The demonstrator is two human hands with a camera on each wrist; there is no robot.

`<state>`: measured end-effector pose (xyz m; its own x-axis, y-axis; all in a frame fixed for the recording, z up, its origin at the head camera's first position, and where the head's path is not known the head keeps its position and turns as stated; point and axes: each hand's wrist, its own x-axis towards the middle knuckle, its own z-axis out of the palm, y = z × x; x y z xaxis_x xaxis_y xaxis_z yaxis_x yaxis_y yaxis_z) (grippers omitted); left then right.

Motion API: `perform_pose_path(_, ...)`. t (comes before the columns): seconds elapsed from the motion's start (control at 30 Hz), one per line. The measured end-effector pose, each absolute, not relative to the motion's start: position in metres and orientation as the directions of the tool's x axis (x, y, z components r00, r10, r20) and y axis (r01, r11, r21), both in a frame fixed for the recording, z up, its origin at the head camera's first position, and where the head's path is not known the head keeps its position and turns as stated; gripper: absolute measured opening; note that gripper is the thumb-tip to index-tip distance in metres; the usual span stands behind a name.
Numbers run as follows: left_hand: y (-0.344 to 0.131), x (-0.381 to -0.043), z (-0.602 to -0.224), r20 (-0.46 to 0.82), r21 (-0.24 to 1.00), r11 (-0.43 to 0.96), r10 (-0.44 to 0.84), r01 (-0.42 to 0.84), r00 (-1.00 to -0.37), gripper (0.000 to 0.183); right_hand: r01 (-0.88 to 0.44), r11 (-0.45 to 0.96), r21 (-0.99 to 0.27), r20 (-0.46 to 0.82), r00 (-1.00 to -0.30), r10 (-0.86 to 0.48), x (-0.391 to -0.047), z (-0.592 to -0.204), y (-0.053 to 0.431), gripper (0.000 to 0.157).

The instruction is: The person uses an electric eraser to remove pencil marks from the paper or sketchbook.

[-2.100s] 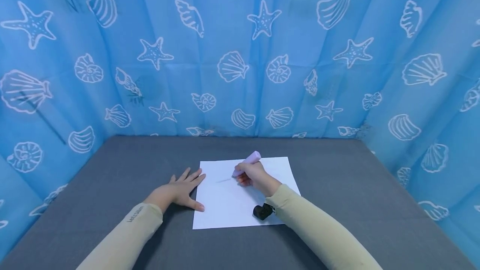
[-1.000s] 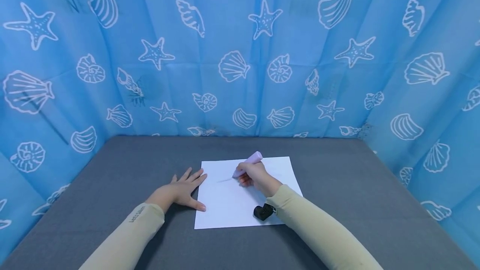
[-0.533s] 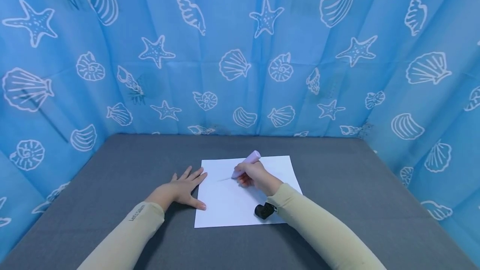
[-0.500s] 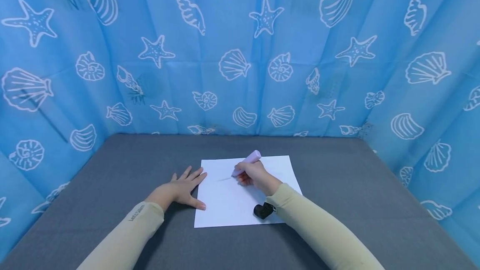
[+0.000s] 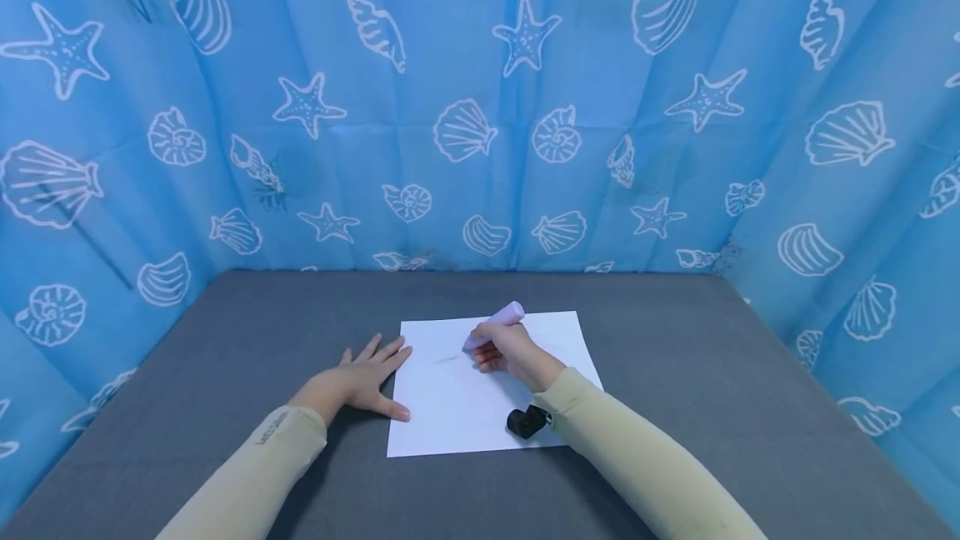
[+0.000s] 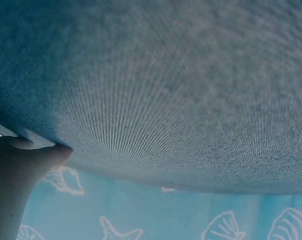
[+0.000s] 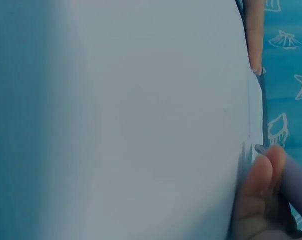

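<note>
A white sheet of paper point(image 5: 450, 415) lies on the grey table. My left hand point(image 5: 363, 380) rests flat at its left edge, fingers spread, with some fingertips and the thumb tip on the margin. My right hand point(image 5: 510, 354) pinches a thick light purple marker point(image 5: 508, 313) between thumb and fingers, its barrel slanting up to the right. A thin, faint line point(image 5: 447, 359) runs across the upper left of the sheet and ends beside the marker's tip. In the right wrist view, the marker point(image 7: 297, 177) shows a greyish tip close over the paper.
Grey cloth covers the table point(image 5: 262, 332). A blue curtain point(image 5: 420, 157) with white shells and starfish hangs behind and along both sides. A black wrist camera point(image 5: 527, 422) sits below the right wrist, over the lower right of the sheet.
The marker's tip has shifted slightly up and away from the line's end, and the barrel leans a little lower. My left hand and the sheet hold their place; the head view shifts slightly.
</note>
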<state>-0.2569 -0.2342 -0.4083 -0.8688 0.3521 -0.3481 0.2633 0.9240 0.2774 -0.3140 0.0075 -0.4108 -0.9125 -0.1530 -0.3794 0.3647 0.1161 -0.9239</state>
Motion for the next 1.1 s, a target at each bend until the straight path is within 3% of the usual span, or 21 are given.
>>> perform_pose_path(1.1,-0.237,-0.2565,-0.4126,-0.326,0.267,0.928,0.342,0.261,-0.881,0.112,0.327,0.217,-0.92,-0.364,-0.917,-0.161,-0.312,-0.4084,-0.0009,0.024)
